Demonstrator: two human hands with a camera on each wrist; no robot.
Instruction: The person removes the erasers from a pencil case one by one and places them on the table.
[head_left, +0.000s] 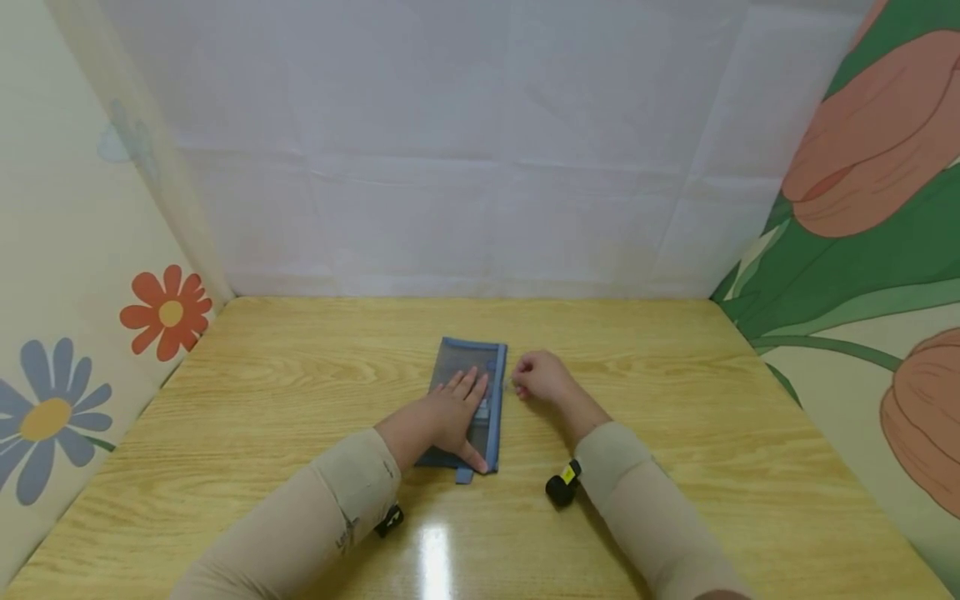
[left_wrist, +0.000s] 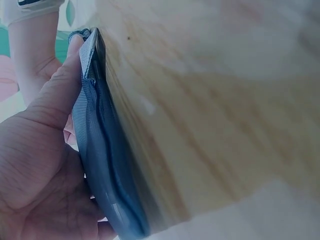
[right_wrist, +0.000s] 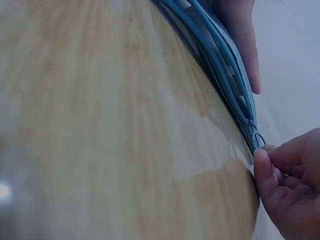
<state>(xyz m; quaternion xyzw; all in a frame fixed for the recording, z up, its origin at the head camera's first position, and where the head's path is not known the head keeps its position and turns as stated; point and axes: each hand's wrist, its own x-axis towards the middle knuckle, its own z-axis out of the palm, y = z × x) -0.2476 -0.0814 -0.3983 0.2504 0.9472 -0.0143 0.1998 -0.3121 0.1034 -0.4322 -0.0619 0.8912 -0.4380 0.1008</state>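
A blue, see-through mesh zip pouch (head_left: 459, 354) lies flat on the table, its zipped edge to the right. My left hand (head_left: 444, 417) rests on top of it with fingers spread; the thumb (left_wrist: 62, 82) lies along the near end in the left wrist view. Beside the zipped edge, my right hand (head_left: 545, 377) pinches the zipper pull (right_wrist: 258, 138) between thumb and finger. In the right wrist view the zipper (right_wrist: 227, 65) gapes behind the slider, and something pale shows inside. The pouch's contents are mostly hidden by the mesh and my left hand.
The wooden table (head_left: 315, 375) reaches back to a white cloth backdrop (head_left: 480, 217). Walls with painted flowers stand at left and right. A small fabric tab (head_left: 464, 476) sticks out from the pouch's near end. Black wrist cameras (head_left: 561, 490) hang under both sleeves.
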